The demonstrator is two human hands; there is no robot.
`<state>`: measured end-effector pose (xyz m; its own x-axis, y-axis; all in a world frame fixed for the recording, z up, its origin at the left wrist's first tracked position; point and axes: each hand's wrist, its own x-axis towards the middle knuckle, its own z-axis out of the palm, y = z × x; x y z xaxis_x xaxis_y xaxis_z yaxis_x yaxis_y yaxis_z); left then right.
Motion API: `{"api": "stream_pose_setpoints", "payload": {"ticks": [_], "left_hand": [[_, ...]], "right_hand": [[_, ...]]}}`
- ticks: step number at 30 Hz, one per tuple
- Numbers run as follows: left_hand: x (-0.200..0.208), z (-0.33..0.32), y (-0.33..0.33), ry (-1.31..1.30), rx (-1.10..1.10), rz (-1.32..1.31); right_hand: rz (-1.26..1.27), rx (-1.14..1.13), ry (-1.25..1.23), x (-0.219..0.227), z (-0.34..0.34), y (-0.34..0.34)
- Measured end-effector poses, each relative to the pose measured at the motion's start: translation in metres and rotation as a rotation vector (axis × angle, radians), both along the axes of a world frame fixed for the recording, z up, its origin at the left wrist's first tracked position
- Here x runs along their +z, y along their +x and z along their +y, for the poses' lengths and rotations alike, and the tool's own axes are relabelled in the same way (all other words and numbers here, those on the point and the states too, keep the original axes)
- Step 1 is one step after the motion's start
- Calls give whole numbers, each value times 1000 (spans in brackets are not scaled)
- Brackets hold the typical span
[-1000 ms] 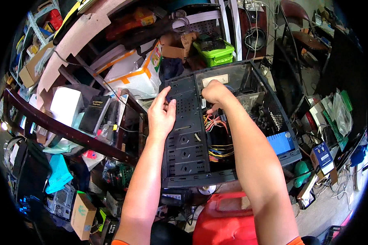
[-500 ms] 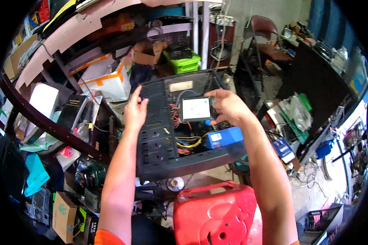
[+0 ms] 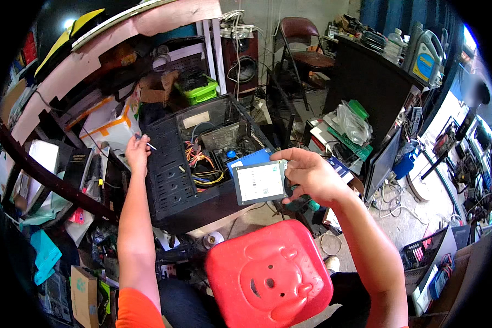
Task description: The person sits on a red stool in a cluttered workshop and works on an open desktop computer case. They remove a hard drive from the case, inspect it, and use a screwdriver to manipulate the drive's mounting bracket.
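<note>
Centrally, a black computer case (image 3: 167, 164) lies with its upper face partly open. Nearer the person stands a red plastic stool (image 3: 240, 257); beyond the case, at left, sits a white box with orange tape (image 3: 110, 139). A blue box (image 3: 251, 159) obstructs the opening's right side; coloured cables (image 3: 198, 156) crowd its left. The right hand (image 3: 314, 177) pinches a flat drive (image 3: 262, 183) by one edge, overlapping the case's near right corner in view. The left hand (image 3: 138, 157), fingers curled, grips a slim tool (image 3: 152, 146) beside the case.

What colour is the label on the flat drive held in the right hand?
The label is white; it shows best in the head view.
</note>
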<state>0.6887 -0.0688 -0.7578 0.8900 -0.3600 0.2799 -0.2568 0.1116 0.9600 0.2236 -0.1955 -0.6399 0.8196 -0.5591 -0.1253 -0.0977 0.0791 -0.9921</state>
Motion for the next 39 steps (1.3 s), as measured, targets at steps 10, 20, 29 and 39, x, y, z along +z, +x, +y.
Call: {"api": "stream_pose_setpoints", "payload": {"ticks": [10, 20, 29, 39], "left_hand": [[66, 50, -196, -179, -562, 341], [22, 106, -372, 587, -942, 220], [13, 100, -390, 582, -945, -917], [20, 89, -360, 561, -1196, -553]], "right_hand": [[52, 111, -144, -7, 14, -53], [56, 340, -308, -28, 21, -75], [155, 427, -270, -49, 16, -77], [186, 472, -240, -57, 18, -65]]}}
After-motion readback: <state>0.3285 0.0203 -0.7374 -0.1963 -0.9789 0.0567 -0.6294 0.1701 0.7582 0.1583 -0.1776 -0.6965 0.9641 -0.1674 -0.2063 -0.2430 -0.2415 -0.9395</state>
